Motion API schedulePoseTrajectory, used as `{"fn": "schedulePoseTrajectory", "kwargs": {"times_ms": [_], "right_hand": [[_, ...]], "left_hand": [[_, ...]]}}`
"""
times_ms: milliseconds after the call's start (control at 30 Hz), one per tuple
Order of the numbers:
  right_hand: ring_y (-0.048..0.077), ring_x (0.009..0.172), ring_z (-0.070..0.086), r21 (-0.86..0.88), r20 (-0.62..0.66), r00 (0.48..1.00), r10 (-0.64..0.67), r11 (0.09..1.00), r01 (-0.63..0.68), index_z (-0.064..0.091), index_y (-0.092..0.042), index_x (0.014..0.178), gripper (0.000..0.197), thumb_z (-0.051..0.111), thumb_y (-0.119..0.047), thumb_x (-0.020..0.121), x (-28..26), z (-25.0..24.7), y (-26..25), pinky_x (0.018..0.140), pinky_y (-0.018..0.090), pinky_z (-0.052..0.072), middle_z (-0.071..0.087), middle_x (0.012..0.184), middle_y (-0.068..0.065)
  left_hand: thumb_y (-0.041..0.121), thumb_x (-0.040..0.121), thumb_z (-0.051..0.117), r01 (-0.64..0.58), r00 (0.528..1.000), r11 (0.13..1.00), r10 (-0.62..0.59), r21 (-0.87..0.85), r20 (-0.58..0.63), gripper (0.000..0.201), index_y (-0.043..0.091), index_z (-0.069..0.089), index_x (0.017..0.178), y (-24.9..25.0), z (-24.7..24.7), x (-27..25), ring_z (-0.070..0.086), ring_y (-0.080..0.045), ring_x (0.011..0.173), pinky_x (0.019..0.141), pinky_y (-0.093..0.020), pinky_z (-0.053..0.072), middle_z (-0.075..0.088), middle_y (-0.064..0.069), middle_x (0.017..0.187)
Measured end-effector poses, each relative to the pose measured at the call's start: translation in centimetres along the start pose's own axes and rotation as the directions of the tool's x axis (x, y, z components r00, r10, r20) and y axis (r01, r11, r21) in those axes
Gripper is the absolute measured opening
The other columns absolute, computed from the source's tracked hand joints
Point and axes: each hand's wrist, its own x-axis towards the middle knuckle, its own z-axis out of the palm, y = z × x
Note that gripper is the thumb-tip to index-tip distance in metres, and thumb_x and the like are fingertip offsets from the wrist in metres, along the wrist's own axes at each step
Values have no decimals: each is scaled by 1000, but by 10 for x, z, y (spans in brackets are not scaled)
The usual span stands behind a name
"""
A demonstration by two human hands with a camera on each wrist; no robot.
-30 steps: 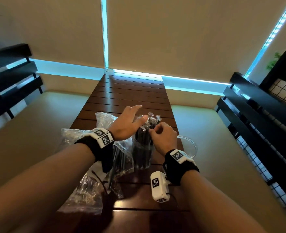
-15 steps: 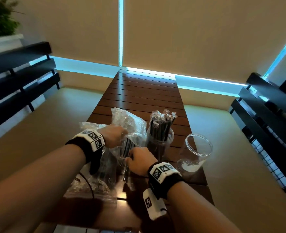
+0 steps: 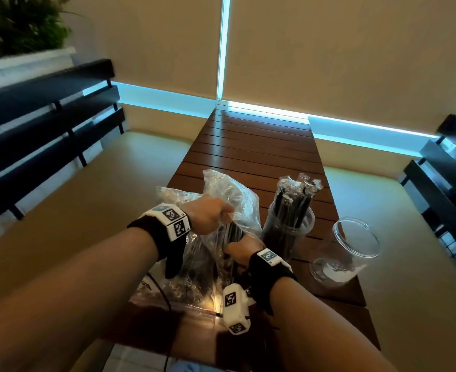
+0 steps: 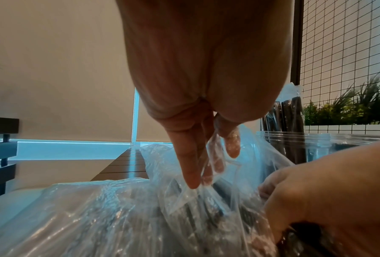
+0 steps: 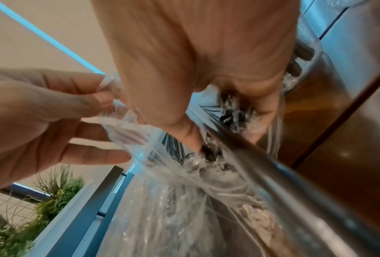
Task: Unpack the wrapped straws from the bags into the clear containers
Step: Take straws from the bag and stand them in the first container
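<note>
1. Here the crinkled clear bag (image 3: pixel 229 194) of dark wrapped straws (image 3: pixel 232 233) lies on the slatted table (image 3: pixel 256 146), its mouth pinched by the left hand (image 3: pixel 210 218).
2. The right hand (image 3: pixel 244 249) curls round straws inside; compared with half a second ago, little differs.

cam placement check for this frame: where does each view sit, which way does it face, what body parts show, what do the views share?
Head: on the head, facing forward and down at the table; both forearms, left hand and right hand at the bag, full container, empty container.
Left wrist: looks along the left palm at fingers pinching the bag's edge; right hand low right.
Right wrist: looks along the right hand gripping straws in the bag; left hand at left.
Shared: all three show both hands and the bag.
</note>
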Motion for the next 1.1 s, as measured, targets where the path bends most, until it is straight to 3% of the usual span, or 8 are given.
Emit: {"fn": "schedulePoseTrajectory", "kwargs": {"times_ms": [267,500,600,800,900,967,1033,1100], "right_hand": [[22,48,59,292,39,998,40,955,-49,64,-11,63,20,53,-18,78,1,-5,1,55,29,51,64,53,6],[23,52,63,323,-21,998,64,945,-53,67,-9,76,20,54,-25,76,3,-2,7,54,29,52,64,52,4],[23,41,55,509,-22,996,90,858,-67,63,-9,71,12,58,-19,74,0,0,6,47,29,46,57,46,5],[13,33,37,719,124,990,64,681,-135,50,-7,66,25,50,-2,90,-19,-8,3,33,18,33,42,48,5],[14,29,37,684,174,984,24,716,-139,48,-7,64,29,49,-4,93,-33,-18,7,33,18,33,41,47,6],[16,32,40,649,226,974,13,744,-161,50,-5,68,23,52,-9,91,-44,-26,10,37,21,36,43,49,7],[24,44,50,549,193,981,17,827,-122,58,-1,76,19,57,-20,77,-47,-29,16,47,33,45,53,54,11],[31,64,60,441,107,994,-1,896,-47,64,2,88,43,57,-30,61,-47,-29,25,63,47,56,63,73,16]], "left_hand": [[4,95,41,-18,1000,999,18,-30,-13,26,13,66,100,1,0,7,63,-21,103,93,-42,52,69,-5,109],[7,97,46,-10,1000,1000,10,-5,-24,20,17,62,90,-5,12,12,63,-19,93,79,-31,50,67,-2,98],[16,98,52,19,1000,997,-18,75,-18,19,24,56,80,-10,18,15,56,-15,79,67,-26,40,60,3,84],[14,95,49,95,989,983,-75,157,-126,16,12,59,83,-7,27,24,57,-21,79,69,-30,43,62,-5,87],[21,94,48,163,978,973,-137,166,-159,15,14,59,87,-6,27,32,61,-29,87,75,-36,50,65,-14,98],[29,94,47,185,971,969,-154,166,-183,31,10,65,110,-8,25,38,63,-31,95,81,-39,53,67,-16,107],[34,97,45,216,964,959,-180,184,-195,41,10,63,124,-4,20,38,63,-32,102,84,-38,51,68,-18,112],[34,99,44,253,955,943,-209,214,-209,40,6,64,119,-1,18,41,61,-33,107,86,-36,48,67,-19,116]]}}
